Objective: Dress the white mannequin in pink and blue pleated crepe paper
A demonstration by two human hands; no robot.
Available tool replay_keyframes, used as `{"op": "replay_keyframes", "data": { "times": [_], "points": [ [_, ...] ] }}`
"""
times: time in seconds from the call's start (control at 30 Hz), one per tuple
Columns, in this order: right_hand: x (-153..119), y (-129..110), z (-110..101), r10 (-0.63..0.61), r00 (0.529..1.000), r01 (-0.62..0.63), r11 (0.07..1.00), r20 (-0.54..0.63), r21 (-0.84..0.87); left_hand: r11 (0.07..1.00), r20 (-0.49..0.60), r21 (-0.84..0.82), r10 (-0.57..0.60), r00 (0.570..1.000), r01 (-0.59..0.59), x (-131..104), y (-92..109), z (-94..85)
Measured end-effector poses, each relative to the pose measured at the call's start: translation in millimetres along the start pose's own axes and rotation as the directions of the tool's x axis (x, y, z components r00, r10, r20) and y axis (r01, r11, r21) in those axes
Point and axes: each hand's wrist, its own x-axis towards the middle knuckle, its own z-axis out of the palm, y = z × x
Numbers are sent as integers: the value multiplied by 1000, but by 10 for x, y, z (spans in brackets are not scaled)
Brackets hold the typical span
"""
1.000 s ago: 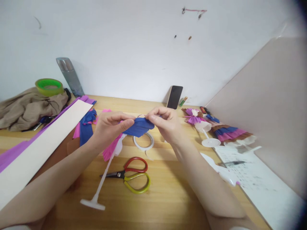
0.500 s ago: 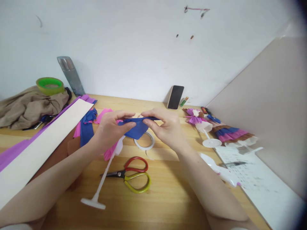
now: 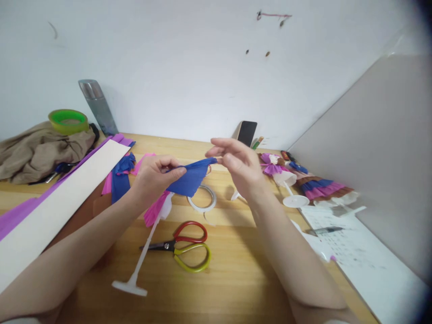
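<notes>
My left hand (image 3: 158, 176) pinches the left end of a blue crepe paper piece (image 3: 191, 178) between thumb and fingers. At the paper's right tip is my right hand (image 3: 241, 167), its fingers spread and a fingertip touching the corner. Below the paper lie a white tape roll (image 3: 213, 201) and scissors (image 3: 172, 245) with one red and one yellow handle. A white stand (image 3: 141, 263) with pink paper (image 3: 154, 212) at its top leans under my left hand.
Cream paper (image 3: 70, 202) and coloured strips lie left, near a brown cloth (image 3: 40, 153), green tape (image 3: 68, 121) and a bottle (image 3: 97, 105). A phone (image 3: 247, 133) leans on the wall. Paper dresses (image 3: 326, 188) and a white board (image 3: 367, 256) are at right.
My right hand has loosened its pinch, spread its fingers and moved right and slightly up. The blue paper now fans out from my left hand. A small white object shows beside my right wrist.
</notes>
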Motion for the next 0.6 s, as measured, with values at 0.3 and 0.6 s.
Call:
{"op": "replay_keyframes", "data": {
  "times": [0.3,0.6],
  "points": [
    [-9,57,107,113,993,-113,994,-30,8,991,56,-107,-72,996,77,-25,-34,32],
    [-40,55,161,226,965,-236,970,131,65,997,30,-39,66,997,-64,-44,-64,31]
  ]
}}
